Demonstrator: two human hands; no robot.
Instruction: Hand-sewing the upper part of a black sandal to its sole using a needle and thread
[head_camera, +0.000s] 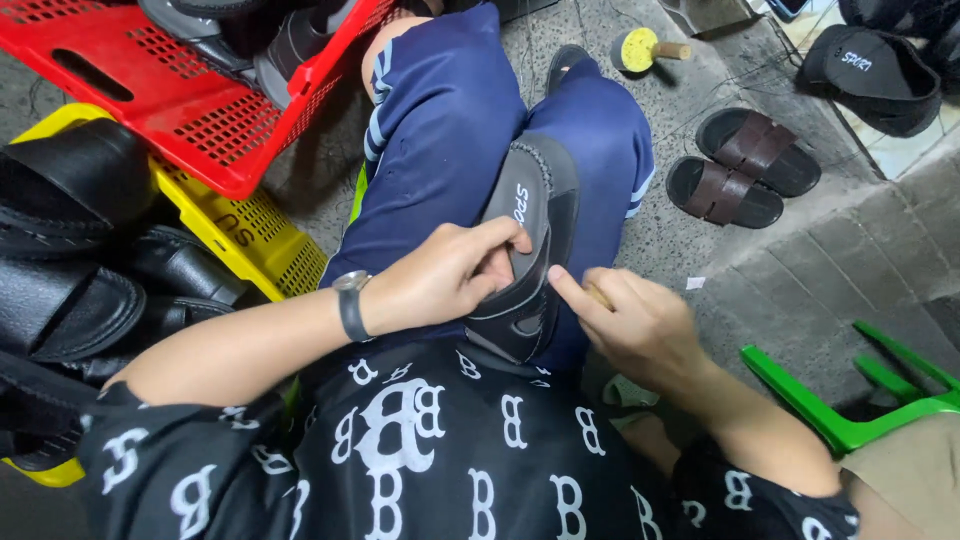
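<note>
Black rubber slide sandal (535, 235), centre frame, propped on the lap: gripped by left hand (440, 280). A small wooden-handled tool (598, 296) is pinched in right hand (635, 325); best steadied firmly, worked along the edge.

Floor (800, 270) is rough grey concrete with a raised step at right. Red plastic crate (180, 100) tilts over a yellow crate (250, 235) at upper left, black sandals (80, 260) piled beside them. Pair of brown sandals (740, 165) lies on the floor, upper right. Green plastic stool (850, 400) at lower right. Flat, even light.
</note>
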